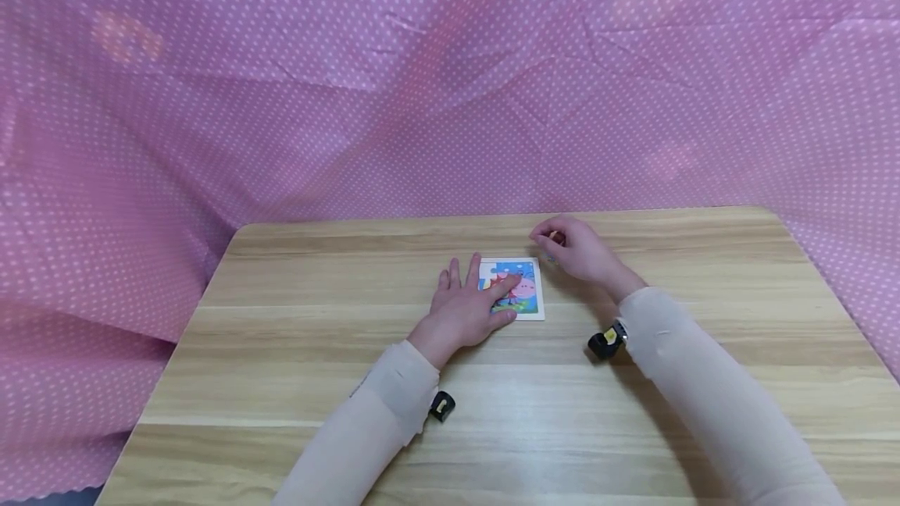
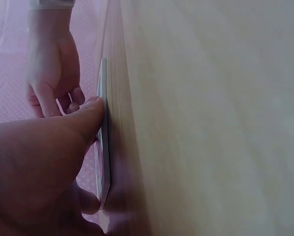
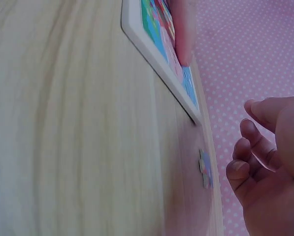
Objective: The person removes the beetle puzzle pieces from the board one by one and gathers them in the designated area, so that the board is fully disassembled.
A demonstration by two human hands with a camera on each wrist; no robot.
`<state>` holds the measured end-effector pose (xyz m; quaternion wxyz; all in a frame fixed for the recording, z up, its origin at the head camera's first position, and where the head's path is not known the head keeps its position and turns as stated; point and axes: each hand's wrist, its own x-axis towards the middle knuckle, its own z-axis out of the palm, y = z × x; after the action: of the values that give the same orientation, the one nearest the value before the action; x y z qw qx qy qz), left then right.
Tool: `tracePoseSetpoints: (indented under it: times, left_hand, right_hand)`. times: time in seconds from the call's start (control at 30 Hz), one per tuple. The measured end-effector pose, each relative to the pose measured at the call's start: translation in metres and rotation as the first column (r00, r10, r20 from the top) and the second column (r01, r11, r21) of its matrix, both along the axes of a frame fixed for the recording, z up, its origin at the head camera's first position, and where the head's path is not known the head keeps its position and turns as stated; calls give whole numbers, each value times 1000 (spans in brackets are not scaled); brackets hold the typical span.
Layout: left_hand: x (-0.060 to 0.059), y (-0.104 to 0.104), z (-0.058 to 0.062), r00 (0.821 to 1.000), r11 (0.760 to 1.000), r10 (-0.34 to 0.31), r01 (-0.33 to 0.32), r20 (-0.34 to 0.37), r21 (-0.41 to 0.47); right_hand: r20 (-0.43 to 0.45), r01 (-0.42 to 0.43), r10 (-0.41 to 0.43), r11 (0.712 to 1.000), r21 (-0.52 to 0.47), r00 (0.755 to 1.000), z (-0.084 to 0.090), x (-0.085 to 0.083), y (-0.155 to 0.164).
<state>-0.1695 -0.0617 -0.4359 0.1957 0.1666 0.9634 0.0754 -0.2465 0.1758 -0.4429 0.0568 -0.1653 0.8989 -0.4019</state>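
A small picture puzzle in a white frame [image 1: 540,311] lies on the table, showing a pink cartoon pig against blue and green. Part of its upper left is bare white. My left hand [image 1: 460,312] rests spread over its left side, index finger on the picture and thumb at the near edge [image 2: 95,115]. Just past the puzzle's far right corner my right hand [image 1: 578,251] hovers with loosely bent fingers. In the right wrist view nothing shows between its thumb and fingers [image 3: 240,169]. A loose puzzle piece [image 3: 206,169] lies on the table beside that hand.
The wood-grain table [image 1: 281,365] ends close behind the puzzle and right hand. A pink polka-dot cloth [image 1: 450,100] hangs behind and along the sides. Black wrist cameras [image 1: 605,343] hang at both cuffs, low over the table.
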Motion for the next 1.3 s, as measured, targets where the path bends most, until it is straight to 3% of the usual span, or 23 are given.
tracePoseSetpoints:
  times: [1.3]
  left_hand:
    - [-2, 0, 0, 1000, 999, -22, 22, -1, -38]
  right_hand:
    - [95, -149, 148, 989, 6, 984, -4, -5, -40]
